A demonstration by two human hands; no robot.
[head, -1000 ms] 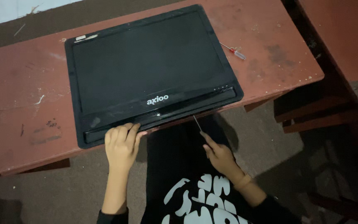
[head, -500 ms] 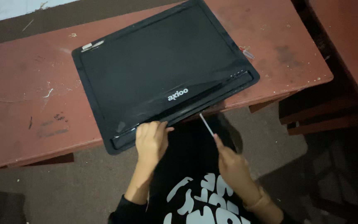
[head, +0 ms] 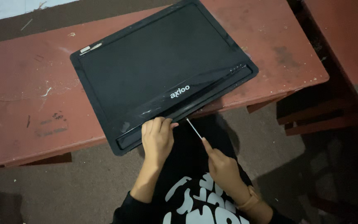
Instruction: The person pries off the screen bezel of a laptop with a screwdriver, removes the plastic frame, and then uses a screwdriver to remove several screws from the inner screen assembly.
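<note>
A black flat monitor (head: 154, 70) lies screen up on a worn reddish-brown wooden table (head: 25, 103), its lower edge hanging slightly over the table's near edge. My left hand (head: 157, 139) rests on that lower bezel, fingers curled over the rim. My right hand (head: 222, 166) grips a thin screwdriver (head: 194, 127) whose metal tip points at the monitor's bottom edge, just right of my left hand. A watch sits on my right wrist.
A second reddish wooden table (head: 344, 37) stands at the right, with bench parts (head: 311, 120) below it. Dark floor (head: 63, 186) lies under me. Scratches and white flecks mark the table left of the monitor.
The view has shifted, so the monitor sits further right and more rotated in frame. My left hand moved rightward along the lower bezel, closer to the screwdriver tip.
</note>
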